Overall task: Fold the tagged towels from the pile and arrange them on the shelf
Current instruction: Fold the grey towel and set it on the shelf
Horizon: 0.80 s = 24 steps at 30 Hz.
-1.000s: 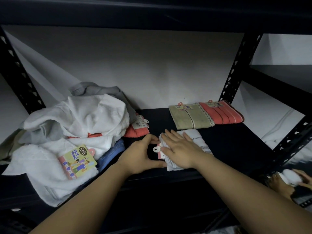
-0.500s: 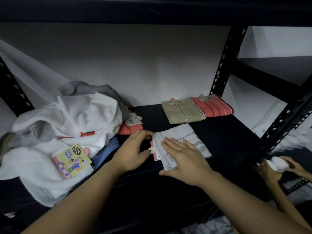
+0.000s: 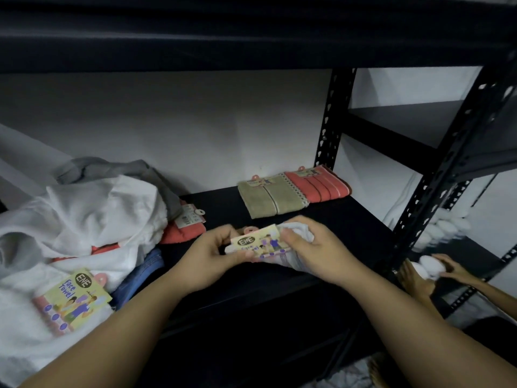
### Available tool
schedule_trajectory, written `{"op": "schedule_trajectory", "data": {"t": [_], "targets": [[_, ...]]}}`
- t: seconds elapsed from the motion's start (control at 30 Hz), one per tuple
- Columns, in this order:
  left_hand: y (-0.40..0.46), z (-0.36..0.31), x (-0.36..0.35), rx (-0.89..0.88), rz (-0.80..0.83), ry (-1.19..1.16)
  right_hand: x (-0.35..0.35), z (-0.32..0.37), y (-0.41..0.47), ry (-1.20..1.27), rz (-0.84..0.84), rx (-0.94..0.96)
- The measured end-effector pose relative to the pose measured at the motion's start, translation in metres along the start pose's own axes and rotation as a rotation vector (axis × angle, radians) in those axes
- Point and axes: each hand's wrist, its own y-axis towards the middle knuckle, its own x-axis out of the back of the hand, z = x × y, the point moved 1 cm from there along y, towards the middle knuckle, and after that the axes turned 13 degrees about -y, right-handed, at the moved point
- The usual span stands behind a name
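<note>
A folded white towel (image 3: 298, 231) with a yellow-green tag (image 3: 257, 241) is lifted just above the black shelf (image 3: 349, 219). My left hand (image 3: 207, 253) pinches the tag end; my right hand (image 3: 316, 247) grips the towel's body. At the shelf's back lie a folded olive towel (image 3: 268, 198) and a folded coral towel (image 3: 319, 184), side by side, tags up. On the left sits the pile of unfolded towels (image 3: 84, 219), mostly white, with a second tag (image 3: 74, 299) facing up, plus coral (image 3: 181, 233) and blue (image 3: 140, 275) ones under it.
A black perforated upright (image 3: 327, 135) stands behind the coral towel, another upright (image 3: 436, 177) at the front right. The upper shelf board (image 3: 251, 35) hangs overhead. Another person's hands (image 3: 425, 270) hold something white at the lower right.
The white towel lay flat under my right palm; both hands have now picked it up and turned it, so its printed tag faces me. The view has shifted right.
</note>
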Motion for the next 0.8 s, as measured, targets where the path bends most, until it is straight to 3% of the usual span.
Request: {"op": "schedule_trajectory", "data": {"t": [0.13,0.3,0.5,0.8], "targets": [[0.025,-0.025,-0.031,0.021,-0.153,-0.287,0.039,-0.007,0.013,0.242,0.047,-0.21],[0.06,-0.04,-0.072,0.256,-0.193,-0.444,0.071,-0.039,0.026,0.347,-0.03,-0.346],[0.105,-0.017,-0.112,0.536,-0.199,-0.545,0.105,-0.076,0.056,-0.034,-0.2,-0.388],[0.151,0.017,-0.142,0.427,-0.179,-0.216,0.131,-0.123,0.097,-0.597,-0.257,-0.432]]}}
